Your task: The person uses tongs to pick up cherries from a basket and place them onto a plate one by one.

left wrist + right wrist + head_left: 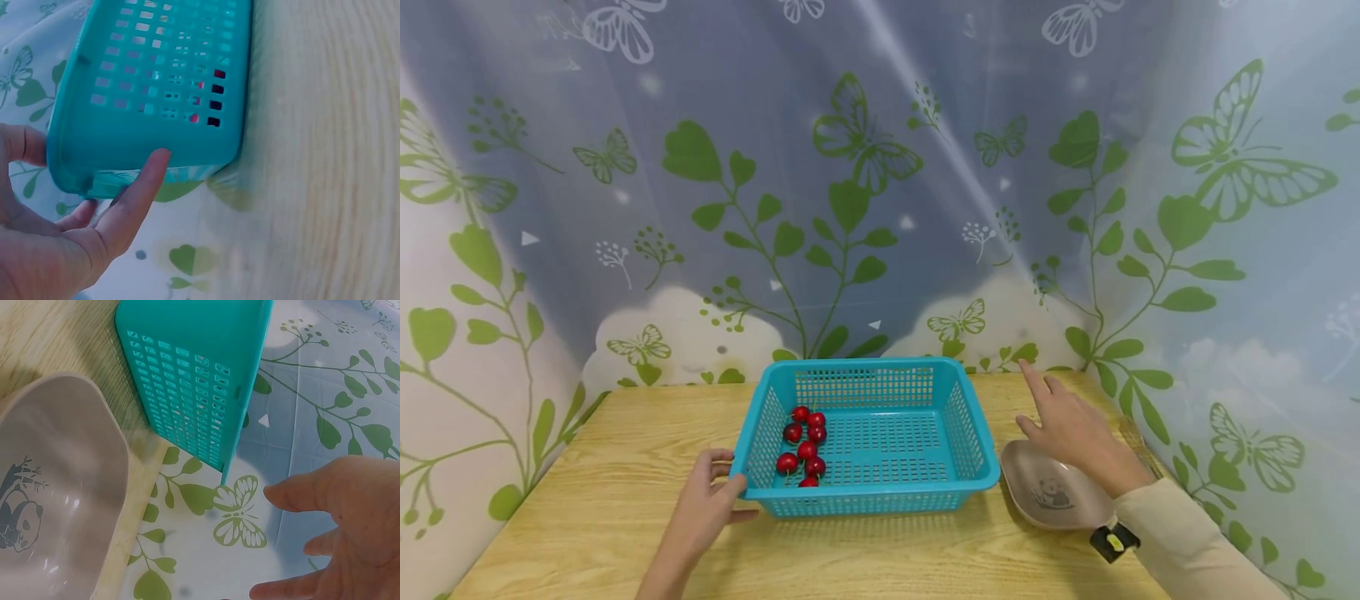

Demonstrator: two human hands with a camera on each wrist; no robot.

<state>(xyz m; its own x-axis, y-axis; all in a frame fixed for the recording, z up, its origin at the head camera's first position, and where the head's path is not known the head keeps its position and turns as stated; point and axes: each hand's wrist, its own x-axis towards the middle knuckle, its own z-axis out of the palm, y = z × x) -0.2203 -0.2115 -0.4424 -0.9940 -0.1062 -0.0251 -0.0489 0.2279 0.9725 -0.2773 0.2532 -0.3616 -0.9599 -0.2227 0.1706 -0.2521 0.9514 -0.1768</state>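
A turquoise plastic basket [865, 489] with perforated walls sits on the table, with several red cherries [807, 451] gathered in its left part. My left hand [703, 500] grips the basket's front left corner, its thumb at the rim. In the left wrist view, one fingertip of the left hand [81, 250] lies against the basket's end wall [125, 134]. My right hand [1067, 425] is held over a beige bowl [1037, 508] with a panda print, fingers spread and holding nothing. From the right wrist, the right hand [331, 525] appears apart from both basket and bowl.
The wooden table [647, 433] ends at the back against a curtain [925, 225] printed with leaves and butterflies. The same curtain comes round on both sides. The bowl stands just right of the basket. A black wrist device [1114, 542] shows by the right sleeve.
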